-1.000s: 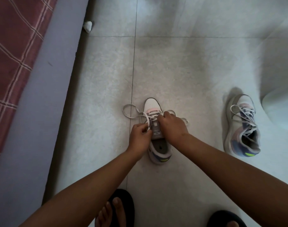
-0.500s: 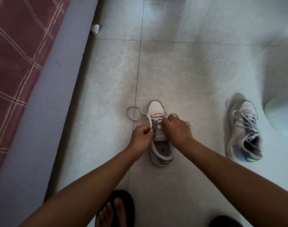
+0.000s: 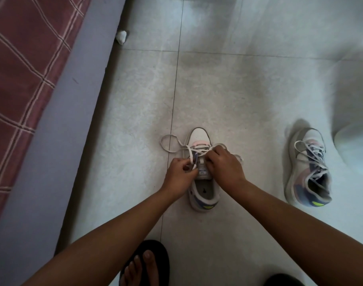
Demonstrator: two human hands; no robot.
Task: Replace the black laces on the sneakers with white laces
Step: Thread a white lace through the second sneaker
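A person bends over a sneaker (image 3: 201, 188) standing toe-away on the tile floor (image 3: 228, 89), both hands at its tongue, threading a white lace (image 3: 172, 145). Left hand (image 3: 180, 176), just left of the tongue, is curled w/ thumb and fingers pinching one lace end at an eyelet; right hand (image 3: 226, 167), on the tongue's right side, is closed over the crossings, tho what it pinches is hidden under the knuckles. A slack loop of lace spills left of the toe; another bit shows right of the shoe. Second sneaker (image 3: 309, 168) sits well right of the first, already strung in white, ends loose. No black lace is visible. The lace looks light, soft & floppy, so it's prob. best taken near its stiff tip, close to the eyelet. The shoe seems light enough to skid on tile, so the other hand should brace the upper. A bed (image 3: 32, 79) runs far left of the sneaker; a sandalled foot (image 3: 144, 265) is nearest the camera.
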